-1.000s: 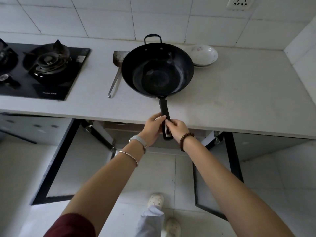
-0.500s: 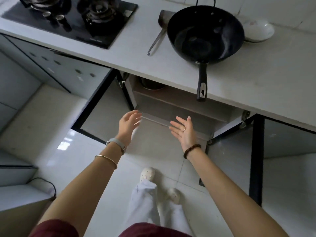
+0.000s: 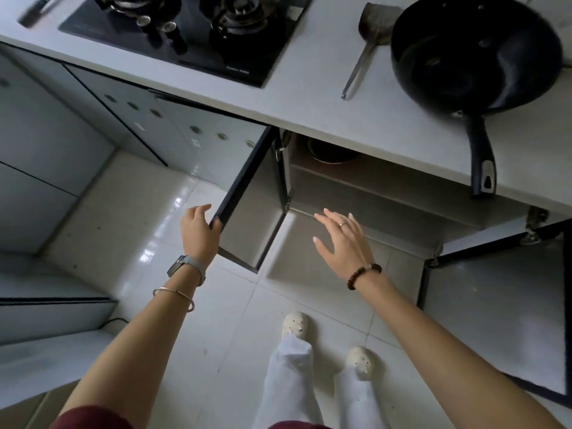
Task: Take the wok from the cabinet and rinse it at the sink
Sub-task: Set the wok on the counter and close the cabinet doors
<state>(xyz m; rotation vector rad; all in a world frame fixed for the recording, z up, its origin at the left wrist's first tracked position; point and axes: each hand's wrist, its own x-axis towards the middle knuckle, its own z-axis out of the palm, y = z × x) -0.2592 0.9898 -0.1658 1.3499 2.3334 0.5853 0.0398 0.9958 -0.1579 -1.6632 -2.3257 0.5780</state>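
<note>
Wok (image 3: 473,54) on counter (image 3: 309,100), spatula (image 3: 359,66) beside; L hand (image 3: 198,233) on open cab. door (image 3: 247,212)

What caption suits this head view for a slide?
Wok rests on the counter; left hand grips the open cabinet door while the right hand hovers open.

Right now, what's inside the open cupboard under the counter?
A dark round thing that looks like a pot sits on the cabinet shelf. The countertop covers its top and everything farther back, so the rest is hidden.
</note>
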